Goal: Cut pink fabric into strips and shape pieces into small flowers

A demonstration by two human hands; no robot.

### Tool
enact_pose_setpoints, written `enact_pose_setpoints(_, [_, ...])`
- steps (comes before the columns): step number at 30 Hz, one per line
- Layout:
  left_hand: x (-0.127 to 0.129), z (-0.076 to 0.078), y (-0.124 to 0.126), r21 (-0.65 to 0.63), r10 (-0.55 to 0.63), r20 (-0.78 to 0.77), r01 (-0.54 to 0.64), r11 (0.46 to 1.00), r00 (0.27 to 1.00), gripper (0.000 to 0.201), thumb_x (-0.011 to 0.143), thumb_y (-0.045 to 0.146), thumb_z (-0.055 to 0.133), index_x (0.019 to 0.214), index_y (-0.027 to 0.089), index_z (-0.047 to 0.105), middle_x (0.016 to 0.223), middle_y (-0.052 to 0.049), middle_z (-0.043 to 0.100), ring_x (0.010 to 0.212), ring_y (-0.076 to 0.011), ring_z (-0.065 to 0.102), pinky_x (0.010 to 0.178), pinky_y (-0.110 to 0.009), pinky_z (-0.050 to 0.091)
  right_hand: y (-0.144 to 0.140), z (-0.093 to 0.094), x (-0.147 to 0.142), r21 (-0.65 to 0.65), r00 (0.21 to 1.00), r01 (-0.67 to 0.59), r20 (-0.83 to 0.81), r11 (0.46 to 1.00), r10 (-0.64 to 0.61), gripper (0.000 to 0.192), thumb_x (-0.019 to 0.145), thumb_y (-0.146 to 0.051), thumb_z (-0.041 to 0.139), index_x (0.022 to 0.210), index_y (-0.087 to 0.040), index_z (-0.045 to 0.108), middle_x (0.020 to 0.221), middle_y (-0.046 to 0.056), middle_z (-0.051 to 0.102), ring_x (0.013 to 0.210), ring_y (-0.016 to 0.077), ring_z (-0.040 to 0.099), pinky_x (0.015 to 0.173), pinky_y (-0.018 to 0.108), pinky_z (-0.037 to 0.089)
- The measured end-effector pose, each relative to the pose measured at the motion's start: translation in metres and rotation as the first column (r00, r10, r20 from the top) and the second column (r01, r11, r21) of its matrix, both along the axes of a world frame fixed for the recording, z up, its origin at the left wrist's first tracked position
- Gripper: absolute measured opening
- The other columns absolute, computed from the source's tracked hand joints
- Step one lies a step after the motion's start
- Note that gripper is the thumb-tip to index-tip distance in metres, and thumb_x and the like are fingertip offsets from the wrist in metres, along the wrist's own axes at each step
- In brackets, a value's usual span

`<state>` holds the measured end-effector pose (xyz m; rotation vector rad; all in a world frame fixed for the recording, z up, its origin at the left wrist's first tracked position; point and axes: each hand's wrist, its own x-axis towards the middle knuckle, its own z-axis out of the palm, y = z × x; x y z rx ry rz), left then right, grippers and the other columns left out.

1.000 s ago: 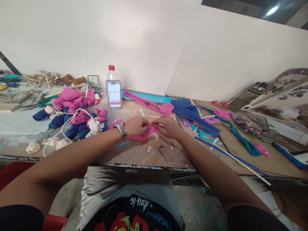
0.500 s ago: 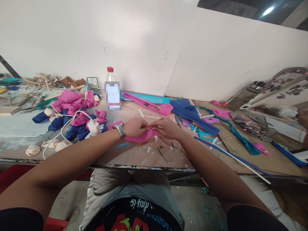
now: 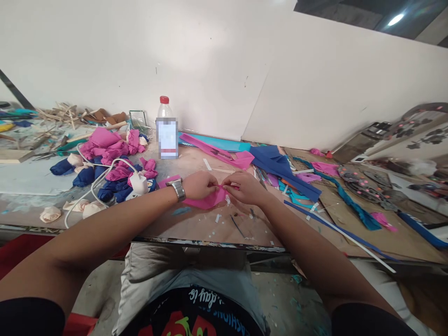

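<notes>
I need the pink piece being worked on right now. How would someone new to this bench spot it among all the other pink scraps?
Start at the red-capped bottle by the wall and come toward the table's near edge. The pink sheet lies there, pinched between the left hand and right hand. It alone is held.

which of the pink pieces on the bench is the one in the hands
The flat pink piece at the bench's front edge, pinched between left hand and right hand; other pink pieces lie untouched farther back.
</notes>
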<state>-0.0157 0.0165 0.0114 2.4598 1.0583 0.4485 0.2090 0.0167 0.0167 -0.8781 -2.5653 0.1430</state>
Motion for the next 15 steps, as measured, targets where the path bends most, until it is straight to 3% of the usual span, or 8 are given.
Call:
enact_pose_setpoints(7, [0.0006, 0.0043, -0.0003, -0.068, -0.016, 0.07, 0.021, 0.997, 0.997, 0.035, 0.093, 0.037, 0.046, 0.076, 0.017, 0.07, 0.067, -0.001, 0.066, 0.06, -0.0137, 0.05, 0.058, -0.028, 0.032, -0.0038, 0.0016, -0.0017, 0.01, 0.995, 0.001, -0.102, 1.0, 0.0, 0.008, 0.09, -0.023, 0.064, 0.091, -0.021, 0.072, 0.085, 0.002, 0.077, 0.08, 0.018, 0.07, 0.077, 0.031, 0.048])
enact_pose_setpoints(12, [-0.0003, -0.002, 0.0059, -0.159, -0.034, 0.148, 0.057, 0.986, 0.988, 0.027, 0.088, 0.027, 0.046, 0.084, 0.018, 0.071, 0.079, 0.0, 0.071, 0.069, -0.0141, 0.058, 0.066, -0.026, 0.04, -0.0028, 0.0006, -0.0017, 0.05, 0.991, -0.01, -0.136, 0.999, 0.017, 0.009, 0.089, -0.02, 0.063, 0.091, -0.022, 0.071, 0.084, 0.002, 0.076, 0.077, 0.0177, 0.069, 0.076, 0.031, 0.049])
enact_pose_setpoints(15, [-0.0001, -0.0011, 0.0057, -0.178, 0.008, 0.148, 0.019, 0.984, 0.989, 0.026, 0.086, 0.025, 0.047, 0.086, 0.019, 0.072, 0.082, 0.001, 0.072, 0.073, -0.0142, 0.06, 0.068, -0.025, 0.043, -0.002, 0.0009, -0.0018, 0.085, 0.991, -0.039, -0.126, 0.996, 0.049, 0.009, 0.091, -0.023, 0.063, 0.092, -0.023, 0.072, 0.085, 0.003, 0.077, 0.078, 0.0187, 0.069, 0.077, 0.033, 0.049])
